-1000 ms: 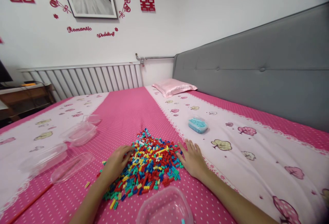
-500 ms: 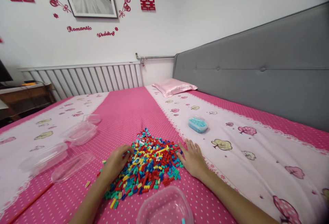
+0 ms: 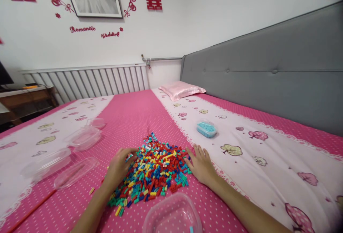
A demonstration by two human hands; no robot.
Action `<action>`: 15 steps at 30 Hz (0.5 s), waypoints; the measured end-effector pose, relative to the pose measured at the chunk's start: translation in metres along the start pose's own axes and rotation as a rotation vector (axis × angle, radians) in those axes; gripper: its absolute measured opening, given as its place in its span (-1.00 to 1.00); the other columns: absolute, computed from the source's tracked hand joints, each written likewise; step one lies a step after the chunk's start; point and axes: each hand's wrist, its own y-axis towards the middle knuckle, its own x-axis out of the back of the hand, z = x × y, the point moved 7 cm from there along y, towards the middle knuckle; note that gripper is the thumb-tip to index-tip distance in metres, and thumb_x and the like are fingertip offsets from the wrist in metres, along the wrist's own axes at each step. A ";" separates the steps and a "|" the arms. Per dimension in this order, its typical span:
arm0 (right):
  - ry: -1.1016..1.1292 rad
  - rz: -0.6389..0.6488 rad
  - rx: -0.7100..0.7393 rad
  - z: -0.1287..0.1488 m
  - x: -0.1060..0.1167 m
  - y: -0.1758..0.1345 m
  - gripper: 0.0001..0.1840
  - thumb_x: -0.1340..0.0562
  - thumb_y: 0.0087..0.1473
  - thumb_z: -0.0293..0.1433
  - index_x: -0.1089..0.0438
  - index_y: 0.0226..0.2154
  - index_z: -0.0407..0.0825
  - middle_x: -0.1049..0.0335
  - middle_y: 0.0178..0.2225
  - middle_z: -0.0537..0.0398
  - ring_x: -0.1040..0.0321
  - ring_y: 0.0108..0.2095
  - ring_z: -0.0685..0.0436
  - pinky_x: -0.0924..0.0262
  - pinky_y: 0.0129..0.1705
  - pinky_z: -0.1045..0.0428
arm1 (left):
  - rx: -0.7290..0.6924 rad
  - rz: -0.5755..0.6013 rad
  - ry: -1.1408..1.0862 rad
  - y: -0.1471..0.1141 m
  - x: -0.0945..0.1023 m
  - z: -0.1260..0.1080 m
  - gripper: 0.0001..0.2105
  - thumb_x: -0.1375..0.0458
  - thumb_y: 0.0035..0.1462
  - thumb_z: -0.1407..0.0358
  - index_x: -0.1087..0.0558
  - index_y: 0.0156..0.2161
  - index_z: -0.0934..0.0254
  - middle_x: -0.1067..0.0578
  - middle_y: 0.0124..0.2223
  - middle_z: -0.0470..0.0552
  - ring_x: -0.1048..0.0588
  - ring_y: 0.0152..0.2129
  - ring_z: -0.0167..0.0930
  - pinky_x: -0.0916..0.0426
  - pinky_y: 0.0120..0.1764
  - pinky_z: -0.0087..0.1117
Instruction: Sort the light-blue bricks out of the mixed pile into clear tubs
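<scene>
A spread-out heap of small toy building bricks [image 3: 152, 170] in red, yellow, blue, green and white lies on the pink dotted bedspread. At the heap's left edge is my left hand [image 3: 122, 163], curved, its thumb and fingers apart and the fingertips reaching the bricks; no brick shows in its grasp. My right hand [image 3: 200, 165] rests open at the right edge, fingers spread and fingertips beside the red bricks. In front of the heap stands a clear plastic box [image 3: 173, 214] with a light blue brick [image 3: 191, 229] in it.
A clear box of light blue bricks [image 3: 206, 128] stands beyond my right hand. To the left are several clear containers [image 3: 84, 138], a clear lid [image 3: 76, 172] and a red stick [image 3: 33, 209]. A pink pillow [image 3: 180, 89] lies by the grey headboard [image 3: 262, 61].
My left hand has shifted slightly left and away from me, its thumb and fingers a little further apart. My right hand stays in place.
</scene>
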 end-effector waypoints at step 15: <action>-0.007 -0.006 -0.001 0.000 -0.001 0.000 -0.38 0.06 0.37 -0.11 -0.14 0.35 -0.01 -0.01 0.38 -0.30 0.07 0.39 -0.43 0.19 0.35 -0.30 | 0.039 0.114 0.051 0.002 0.000 0.002 -0.63 0.03 0.21 0.08 -0.58 -0.18 0.20 -0.64 -0.17 0.05 -0.56 -0.24 -0.25 -0.41 -0.15 -0.29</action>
